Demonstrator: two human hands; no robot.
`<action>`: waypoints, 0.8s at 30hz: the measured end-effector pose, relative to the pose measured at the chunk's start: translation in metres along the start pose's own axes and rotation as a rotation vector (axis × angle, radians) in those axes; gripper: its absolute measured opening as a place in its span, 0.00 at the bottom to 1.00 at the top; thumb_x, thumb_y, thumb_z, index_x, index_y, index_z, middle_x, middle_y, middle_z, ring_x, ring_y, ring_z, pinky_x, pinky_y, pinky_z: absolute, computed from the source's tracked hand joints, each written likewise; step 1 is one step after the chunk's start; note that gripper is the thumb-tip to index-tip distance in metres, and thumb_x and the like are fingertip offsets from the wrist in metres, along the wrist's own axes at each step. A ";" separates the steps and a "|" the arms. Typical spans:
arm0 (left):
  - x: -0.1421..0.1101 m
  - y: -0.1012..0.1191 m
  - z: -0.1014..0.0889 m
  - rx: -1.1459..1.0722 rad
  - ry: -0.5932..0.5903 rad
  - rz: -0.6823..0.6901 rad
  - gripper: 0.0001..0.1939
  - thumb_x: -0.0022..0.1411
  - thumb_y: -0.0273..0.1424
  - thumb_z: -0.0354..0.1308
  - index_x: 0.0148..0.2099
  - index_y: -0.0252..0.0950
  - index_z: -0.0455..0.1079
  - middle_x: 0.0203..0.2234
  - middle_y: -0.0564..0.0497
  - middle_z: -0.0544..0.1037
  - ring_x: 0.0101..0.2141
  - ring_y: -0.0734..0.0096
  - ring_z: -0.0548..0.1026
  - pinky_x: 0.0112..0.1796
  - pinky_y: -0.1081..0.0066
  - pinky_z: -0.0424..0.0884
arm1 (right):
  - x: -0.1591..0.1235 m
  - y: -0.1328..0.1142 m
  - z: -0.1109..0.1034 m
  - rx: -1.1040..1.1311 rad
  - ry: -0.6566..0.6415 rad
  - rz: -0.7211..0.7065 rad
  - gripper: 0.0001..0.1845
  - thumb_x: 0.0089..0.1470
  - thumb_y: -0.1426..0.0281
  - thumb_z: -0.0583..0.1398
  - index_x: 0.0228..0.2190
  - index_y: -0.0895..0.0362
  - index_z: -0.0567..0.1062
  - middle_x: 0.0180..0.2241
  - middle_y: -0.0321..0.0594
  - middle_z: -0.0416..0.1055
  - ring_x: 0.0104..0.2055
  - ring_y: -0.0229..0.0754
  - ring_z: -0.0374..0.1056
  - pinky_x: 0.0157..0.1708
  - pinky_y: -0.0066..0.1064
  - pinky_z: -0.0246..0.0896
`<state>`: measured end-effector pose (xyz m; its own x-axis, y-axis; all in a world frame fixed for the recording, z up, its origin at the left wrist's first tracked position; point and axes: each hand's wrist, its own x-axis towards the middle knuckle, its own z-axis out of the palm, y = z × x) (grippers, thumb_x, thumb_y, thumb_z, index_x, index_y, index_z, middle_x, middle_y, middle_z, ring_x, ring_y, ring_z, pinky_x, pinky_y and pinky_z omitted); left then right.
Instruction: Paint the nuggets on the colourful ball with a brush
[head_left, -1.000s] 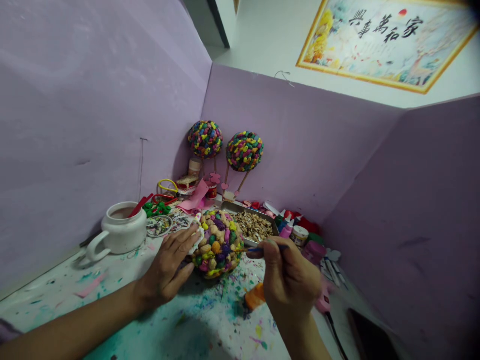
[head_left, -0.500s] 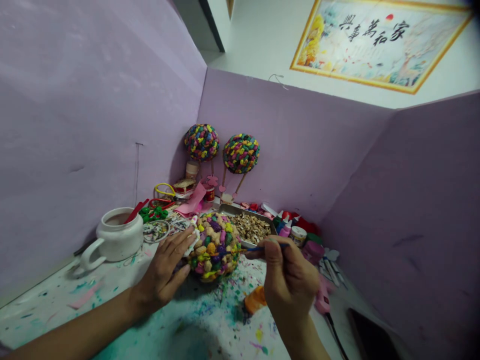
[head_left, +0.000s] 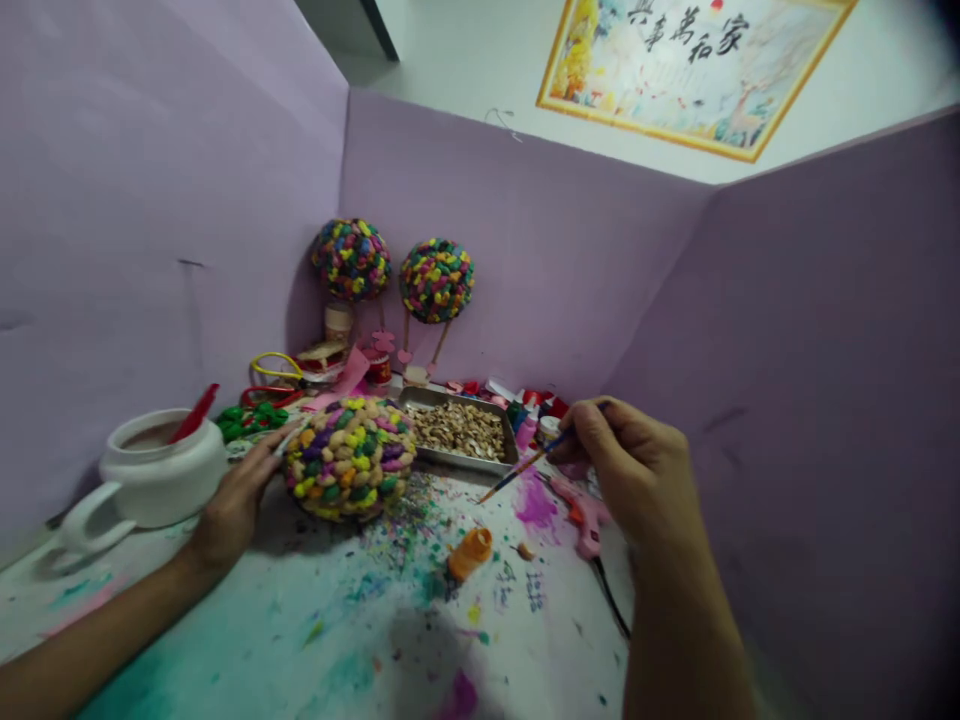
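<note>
A ball [head_left: 350, 462] covered in knobbly pieces, some painted purple, yellow, green and pink, others bare tan, rests on the paint-spattered table. My left hand [head_left: 236, 500] lies along its left side with fingers stretched out; a bit of white shows between them and the ball. In my right hand [head_left: 634, 465] a thin paintbrush [head_left: 525, 466] is pinched, tip pointing down and left, apart from the ball. Below the tip stands a small orange pot [head_left: 469, 553], tilted and open at the top.
Behind the ball lies a metal tray [head_left: 427, 460] of shell pieces. A white mug [head_left: 161, 485] stands left, a pink glue gun [head_left: 589, 515] with its cord right. Two finished-looking coloured balls [head_left: 437, 281] on sticks stand at the back. Purple panels enclose the table.
My right hand has drawn the brush away from the ball, to the right. The ball shows a different side, with more bare tan pieces. The camera view has shifted.
</note>
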<state>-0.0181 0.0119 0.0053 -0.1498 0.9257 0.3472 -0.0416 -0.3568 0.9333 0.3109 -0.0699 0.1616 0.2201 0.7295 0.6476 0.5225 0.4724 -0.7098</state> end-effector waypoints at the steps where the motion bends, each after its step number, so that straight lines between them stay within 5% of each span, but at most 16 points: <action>1: 0.000 0.002 0.003 -0.027 0.025 -0.017 0.29 0.64 0.43 0.53 0.61 0.30 0.63 0.64 0.43 0.64 0.66 0.54 0.56 0.66 0.59 0.49 | 0.000 -0.001 -0.004 0.004 -0.070 0.019 0.19 0.53 0.56 0.61 0.20 0.57 0.73 0.16 0.34 0.71 0.18 0.35 0.69 0.19 0.24 0.64; 6: -0.003 0.005 0.006 0.072 0.016 0.010 0.26 0.65 0.42 0.53 0.60 0.33 0.65 0.64 0.51 0.64 0.66 0.55 0.55 0.66 0.59 0.48 | -0.002 -0.003 -0.013 0.016 -0.330 0.114 0.19 0.54 0.56 0.61 0.21 0.58 0.74 0.17 0.36 0.72 0.19 0.35 0.70 0.19 0.24 0.66; 17: -0.008 0.021 0.013 0.148 0.027 0.044 0.23 0.61 0.47 0.54 0.50 0.37 0.70 0.57 0.50 0.73 0.62 0.52 0.62 0.63 0.53 0.56 | -0.004 0.003 -0.010 -0.167 -0.547 0.135 0.14 0.56 0.67 0.58 0.23 0.57 0.76 0.19 0.36 0.74 0.19 0.34 0.69 0.17 0.22 0.62; 24: -0.004 0.003 0.004 0.111 -0.002 0.043 0.30 0.61 0.46 0.55 0.61 0.35 0.64 0.64 0.48 0.65 0.64 0.51 0.58 0.65 0.56 0.50 | -0.007 0.015 0.006 -0.316 -0.866 0.095 0.13 0.48 0.80 0.60 0.25 0.54 0.82 0.19 0.30 0.75 0.19 0.32 0.69 0.19 0.20 0.60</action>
<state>-0.0138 0.0076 0.0074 -0.1467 0.9102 0.3874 0.0743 -0.3804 0.9218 0.3124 -0.0644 0.1448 -0.3527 0.9333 0.0673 0.7618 0.3282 -0.5585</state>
